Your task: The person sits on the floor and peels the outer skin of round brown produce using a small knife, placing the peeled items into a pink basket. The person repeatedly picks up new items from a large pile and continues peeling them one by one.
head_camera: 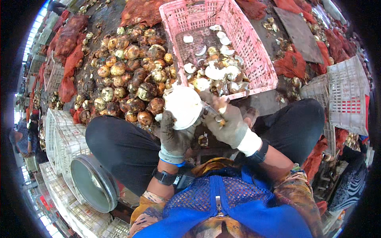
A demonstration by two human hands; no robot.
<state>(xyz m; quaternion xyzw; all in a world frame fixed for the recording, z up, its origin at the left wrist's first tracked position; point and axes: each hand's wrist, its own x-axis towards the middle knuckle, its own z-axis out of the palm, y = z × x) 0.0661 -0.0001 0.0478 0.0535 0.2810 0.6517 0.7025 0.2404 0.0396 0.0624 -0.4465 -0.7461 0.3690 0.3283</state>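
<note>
My left hand (177,135), in a dirty grey work glove, grips a large white peeled bulb (182,107), apparently an onion; glare washes out its surface. Close on its right, my gloved right hand (230,126) holds a small knife (210,109) with its blade towards the bulb. Blur around these fingers hides the blade's exact contact. Just beyond both hands stands a pink plastic crate (253,38), with white peeled pieces (215,71) and brown scraps lying inside. A heap of unpeeled brown onions (131,77) spreads to the crate's left.
Red mesh sacks (143,13) lie behind the heap. White plastic crates (64,131) and a round metal-rimmed container (92,183) stand at my left. More white crates (348,95) are at the right. Another person (22,138) sits at the far left.
</note>
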